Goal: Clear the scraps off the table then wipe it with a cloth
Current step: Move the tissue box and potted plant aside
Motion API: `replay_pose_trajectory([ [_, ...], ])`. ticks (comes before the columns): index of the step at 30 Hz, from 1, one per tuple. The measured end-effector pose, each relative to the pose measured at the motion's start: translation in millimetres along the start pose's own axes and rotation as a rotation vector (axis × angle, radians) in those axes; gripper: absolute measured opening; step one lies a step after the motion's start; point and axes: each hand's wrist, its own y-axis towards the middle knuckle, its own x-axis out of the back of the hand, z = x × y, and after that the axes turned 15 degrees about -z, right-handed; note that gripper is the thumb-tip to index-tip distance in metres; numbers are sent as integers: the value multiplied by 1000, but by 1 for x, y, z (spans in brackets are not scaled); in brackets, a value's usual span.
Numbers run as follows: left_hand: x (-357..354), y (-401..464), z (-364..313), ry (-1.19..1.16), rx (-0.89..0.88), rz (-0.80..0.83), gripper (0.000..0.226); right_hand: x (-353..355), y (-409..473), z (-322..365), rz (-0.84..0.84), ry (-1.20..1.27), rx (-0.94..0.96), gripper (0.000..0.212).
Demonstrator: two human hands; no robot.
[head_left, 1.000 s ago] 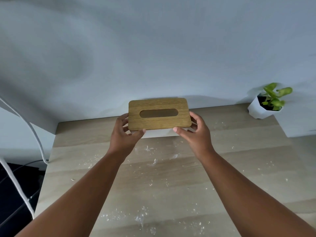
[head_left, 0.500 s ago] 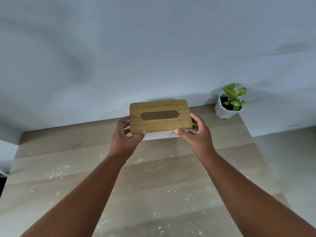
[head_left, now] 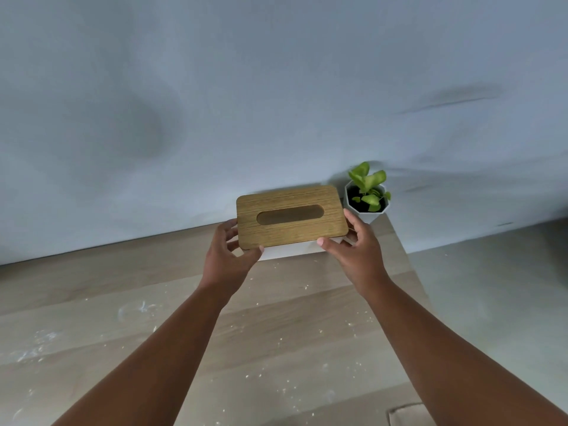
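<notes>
Scraps (head_left: pixel 144 307) speckle the table (head_left: pixel 292 318); left hand (head_left: pixel 229 256) and right hand (head_left: pixel 358 253) clamp the tissue box (head_left: pixel 292 221) at twelve o'clock, probably freeing the wiping surface.

no readable text, labels or numbers anywhere

Tissue box (head_left: pixel 292 221) left of plant pot (head_left: pixel 366 201) (table's (head_left: pixel 92 302) far edge)

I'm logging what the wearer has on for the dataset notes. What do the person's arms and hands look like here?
Both forearms are bare up to the frame's edge, with no sleeves showing. The left hand and right hand wear no gloves, and no rings, watch or bracelets are visible.
</notes>
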Motion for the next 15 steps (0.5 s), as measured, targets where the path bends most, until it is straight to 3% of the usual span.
replay_pose_trajectory([
  [15,-29,3,-1,51,21,-27,66,5,22,-14,-2,110,-30,83],
])
